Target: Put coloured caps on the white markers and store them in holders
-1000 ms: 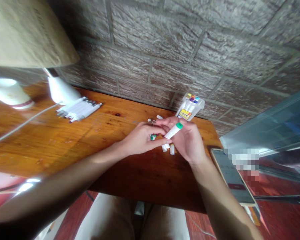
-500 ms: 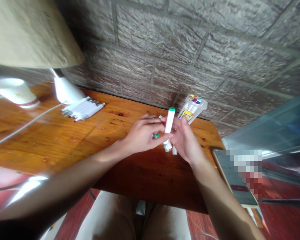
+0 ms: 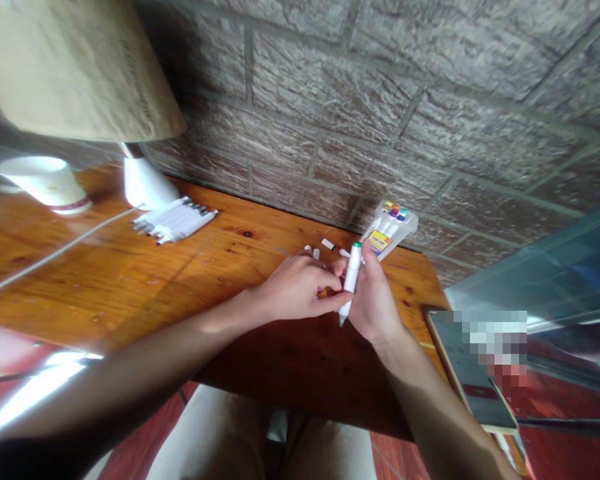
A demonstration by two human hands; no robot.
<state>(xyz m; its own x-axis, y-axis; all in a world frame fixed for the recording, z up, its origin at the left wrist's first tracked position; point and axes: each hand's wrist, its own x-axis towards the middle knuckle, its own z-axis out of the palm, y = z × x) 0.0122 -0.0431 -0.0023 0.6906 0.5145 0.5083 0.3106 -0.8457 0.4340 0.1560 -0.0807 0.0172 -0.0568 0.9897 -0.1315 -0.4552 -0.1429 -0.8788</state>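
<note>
A white marker (image 3: 351, 283) with a green end at the top and a grey tip at the bottom stands tilted between my hands. My left hand (image 3: 303, 287) comes from the left with its thumb and fingers closed on the marker's lower body. My right hand (image 3: 375, 300) is wrapped behind the same marker, its thumb beside the green end. Some of the right fingers are hidden behind the marker and the left hand. Just past the left knuckles lie several loose markers, one of them a white marker (image 3: 329, 245), partly covered by my hands.
A clear case (image 3: 400, 230) of coloured markers leans near the stone wall (image 3: 290, 147). Left on the wooden table (image 3: 235, 267) are a row of markers (image 3: 177, 220), a lamp (image 3: 147, 183), its cord and a paper cup (image 3: 55, 187). A tablet-like device (image 3: 473, 373) sits at the right edge.
Both hands have shifted down and slightly right with the green-ended marker. The other marker ends that showed under and inside the hands are out of sight. Loose markers now show behind the left hand.
</note>
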